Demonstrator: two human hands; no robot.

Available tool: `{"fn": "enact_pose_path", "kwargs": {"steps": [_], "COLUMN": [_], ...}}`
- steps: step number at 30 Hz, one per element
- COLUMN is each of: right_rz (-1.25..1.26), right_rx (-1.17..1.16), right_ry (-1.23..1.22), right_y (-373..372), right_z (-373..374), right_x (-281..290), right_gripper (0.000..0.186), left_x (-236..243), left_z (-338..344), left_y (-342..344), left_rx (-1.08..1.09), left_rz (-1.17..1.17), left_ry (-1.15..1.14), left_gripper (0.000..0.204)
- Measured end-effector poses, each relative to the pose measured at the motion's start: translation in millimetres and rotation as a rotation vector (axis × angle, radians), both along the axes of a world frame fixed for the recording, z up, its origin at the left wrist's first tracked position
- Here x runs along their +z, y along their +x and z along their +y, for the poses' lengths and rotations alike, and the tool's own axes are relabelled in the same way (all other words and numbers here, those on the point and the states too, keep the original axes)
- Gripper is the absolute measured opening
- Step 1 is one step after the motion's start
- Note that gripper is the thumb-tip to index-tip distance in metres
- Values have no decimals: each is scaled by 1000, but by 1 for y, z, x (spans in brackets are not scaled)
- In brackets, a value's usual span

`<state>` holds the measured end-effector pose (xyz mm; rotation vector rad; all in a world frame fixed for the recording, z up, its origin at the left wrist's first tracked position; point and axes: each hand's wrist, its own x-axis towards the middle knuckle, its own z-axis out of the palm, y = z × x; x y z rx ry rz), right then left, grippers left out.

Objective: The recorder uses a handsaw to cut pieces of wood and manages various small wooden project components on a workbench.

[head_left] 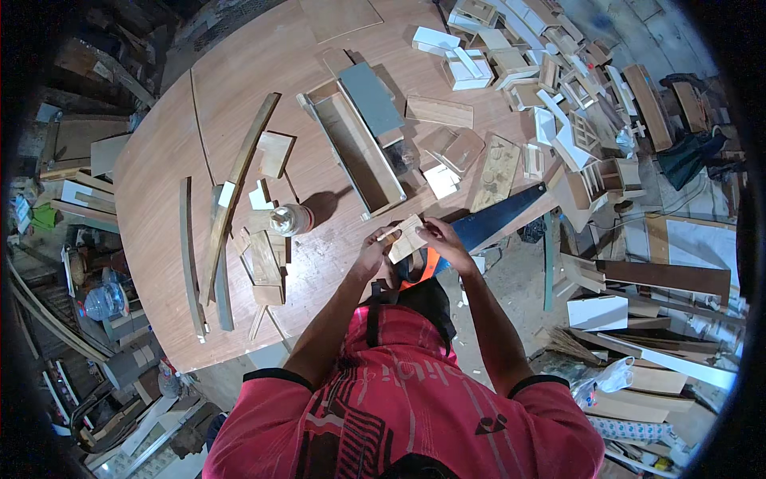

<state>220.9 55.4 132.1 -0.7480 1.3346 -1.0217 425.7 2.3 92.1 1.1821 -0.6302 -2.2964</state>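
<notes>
Both my hands are closed on a small pale wooden block (408, 239) in front of my body, at the table's near edge. My left hand (373, 251) grips its left side and my right hand (444, 243) its upper right side. Just beyond and beneath my right hand lies a handsaw (499, 218) with a dark blue blade; its orange handle (423, 270) shows below the block. A long open wooden box (345, 120) stands past my hands, with a grey-green board (371, 97) along its right side. Left of my hands, a clear bottle (291, 219) stands on the table.
Long wood strips (239, 188) and thin wood pieces (265, 257) lie on the left of the table (159, 239). A clear plastic container (455, 148) and a marked board (496, 169) lie right of the box. Offcuts (471, 68) crowd the far right; timber (662, 275) covers the floor beside me.
</notes>
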Motion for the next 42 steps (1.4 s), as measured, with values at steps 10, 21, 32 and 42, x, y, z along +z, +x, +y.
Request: {"fn": "enact_pose_path", "kwargs": {"steps": [10, 21, 32, 42], "right_rz": [-37, 952, 842, 571], "right_rx": [-138, -200, -194, -203], "right_ry": [104, -222, -216, 16], "right_y": [-9, 2, 1, 2], "right_z": [-59, -86, -79, -68], "right_x": [-45, -47, -45, -53], "right_gripper": [33, 28, 25, 23], "left_x": [-11, -29, 68, 88], "left_z": [-1, 1, -6, -95], "left_y": [22, 36, 19, -37], "left_rx": [-110, -73, -174, -126], "left_rz": [-323, -677, -851, -736], "left_ry": [-174, -966, -1314, -923], "left_gripper": [21, 30, 18, 25]}}
